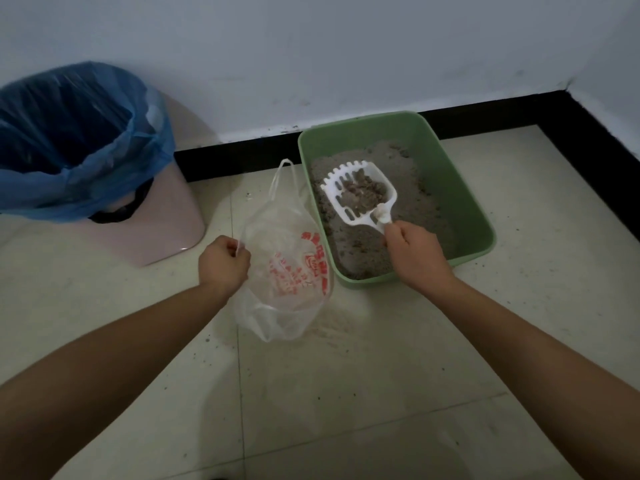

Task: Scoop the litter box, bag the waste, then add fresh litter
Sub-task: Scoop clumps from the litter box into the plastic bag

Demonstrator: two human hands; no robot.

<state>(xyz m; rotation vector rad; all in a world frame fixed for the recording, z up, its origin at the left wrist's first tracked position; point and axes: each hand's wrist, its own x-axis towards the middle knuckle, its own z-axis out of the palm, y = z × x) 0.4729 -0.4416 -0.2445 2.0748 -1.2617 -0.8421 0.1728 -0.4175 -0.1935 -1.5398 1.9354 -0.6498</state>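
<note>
A green litter box filled with grey litter stands on the tiled floor by the wall. My right hand grips the handle of a white slotted scoop, which hovers over the litter with brown clumps in it. A clear plastic bag with red print stands just left of the box. My left hand pinches one of its handles and holds its mouth up; the other handle sticks up near the box's left wall.
A pink bin lined with a blue bag stands at the left against the wall. Spilled litter grains lie on the floor tiles around the bag. A black skirting runs along the wall and corner.
</note>
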